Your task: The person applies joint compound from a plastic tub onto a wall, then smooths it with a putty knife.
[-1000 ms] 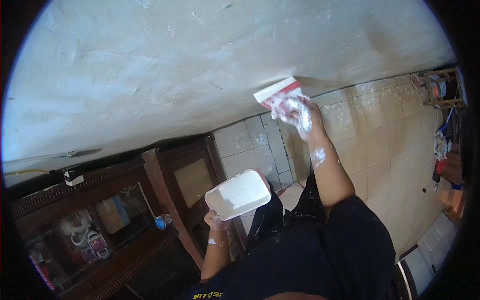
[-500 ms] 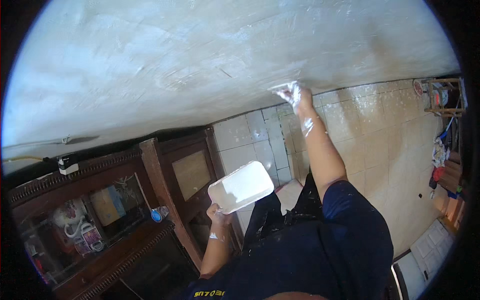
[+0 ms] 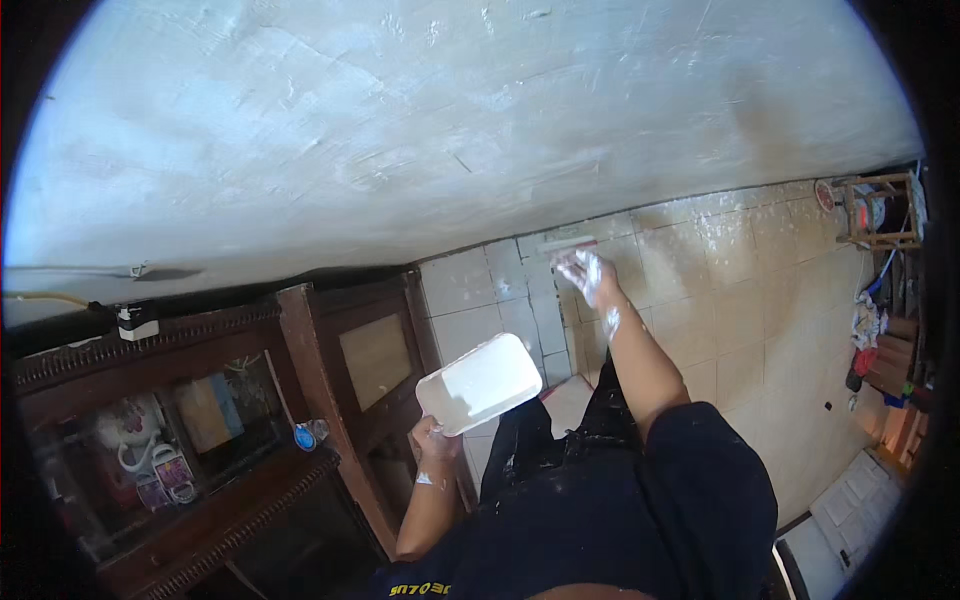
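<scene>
My left hand (image 3: 434, 438) grips the near left corner of a shallow white tray (image 3: 482, 384), held level in front of my trousers. White stuff lies in the tray, hard to tell from its white surface. Smeared with white paste, my right hand (image 3: 592, 280) is closed on a flat putty scraper (image 3: 568, 245) with a wide, pale blade. Scraper and hand show against the floor tiles, apart from the wall (image 3: 420, 130). That wall carries patchy white and grey skim with ridges and streaks. White smears also mark both my forearms.
A dark wooden cabinet (image 3: 300, 350) with glass panes stands at the left, cups inside. A black-and-white box (image 3: 137, 322) sits at its top edge. Stained tiles (image 3: 700, 290) cover the floor. A wooden stool-like frame (image 3: 880, 210) and piled items stand far right.
My right hand and the scraper have come away from the wall, back toward me. The tray stays in my left hand, nearly where it was. The view has tilted slightly.
</scene>
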